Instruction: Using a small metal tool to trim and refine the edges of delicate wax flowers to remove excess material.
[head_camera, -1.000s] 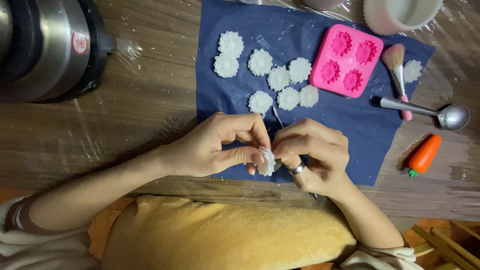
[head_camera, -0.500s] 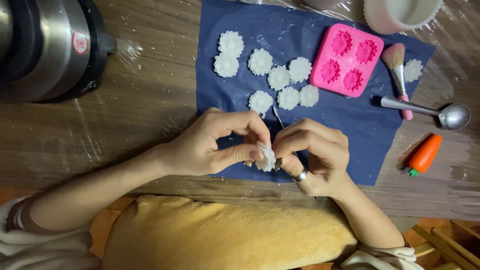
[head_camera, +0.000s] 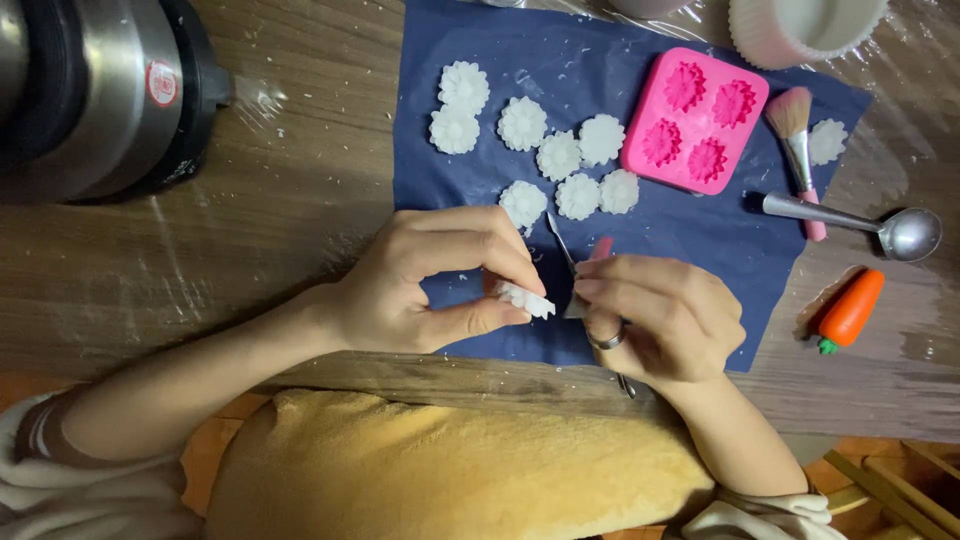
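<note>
My left hand pinches a small white flower-shaped piece between thumb and fingers, held on edge over the near part of the dark blue mat. My right hand, with a ring on one finger, grips a thin metal blade tool whose tip points up and away, right beside the white piece. Several more white flower pieces lie on the mat beyond my hands. A pink flower mould sits on the mat at the upper right.
A pink-handled brush and a metal spoon lie right of the mould. An orange carrot-shaped object rests on the wooden table. A pale pink cup stands at the top right, a metal pot at the top left.
My hands have shifted slightly; the white piece has turned in my left fingers and the blade now sits beside it rather than behind it.
</note>
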